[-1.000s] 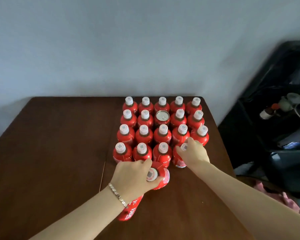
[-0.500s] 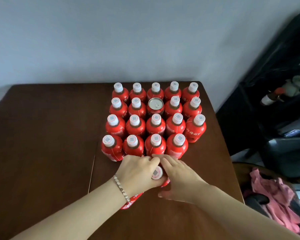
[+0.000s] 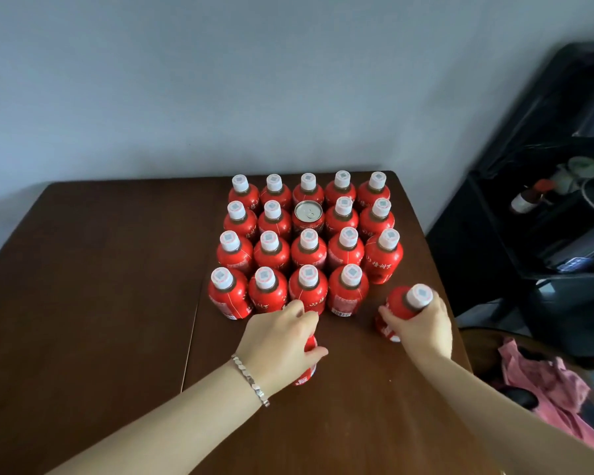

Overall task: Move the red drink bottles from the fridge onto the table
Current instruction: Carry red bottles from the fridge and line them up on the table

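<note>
Brown table, red bottles in hands

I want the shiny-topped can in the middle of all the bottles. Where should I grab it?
Probably grab the can by its top rim, coming straight down from above. It stands upright with red bottles packed close on every side, so only its round silver top is free for fingers.
</note>
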`<state>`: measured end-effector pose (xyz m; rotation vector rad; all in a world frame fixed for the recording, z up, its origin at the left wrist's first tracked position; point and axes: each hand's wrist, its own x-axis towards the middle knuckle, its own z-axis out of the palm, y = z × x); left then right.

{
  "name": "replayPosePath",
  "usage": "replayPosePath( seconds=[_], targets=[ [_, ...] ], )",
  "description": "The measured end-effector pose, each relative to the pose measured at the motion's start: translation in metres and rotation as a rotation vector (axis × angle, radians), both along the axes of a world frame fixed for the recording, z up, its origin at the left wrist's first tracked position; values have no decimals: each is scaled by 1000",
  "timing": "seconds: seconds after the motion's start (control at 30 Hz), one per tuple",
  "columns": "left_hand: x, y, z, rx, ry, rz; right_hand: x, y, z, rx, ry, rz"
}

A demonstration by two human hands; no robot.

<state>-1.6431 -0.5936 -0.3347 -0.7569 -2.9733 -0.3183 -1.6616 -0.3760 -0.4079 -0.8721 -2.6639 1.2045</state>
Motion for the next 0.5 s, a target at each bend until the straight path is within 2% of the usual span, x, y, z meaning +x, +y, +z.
replayPosePath(
  seconds=[0.2,0.33,0.4,0.5],
  targets=[
    [8,-15,3,-36,-63,38,-27,-13,2,-255,18,-38],
    [8,-25,-5,-72,-101,98,-23,-26,-1,-515,-225,-111],
    [10,-28,-9,-71,-84,148,-27,-27,2,-636,-254,-149],
    [10,-37,-9,-100,-208,271,-32,-19,3,-638,-334,-123]
  ],
)
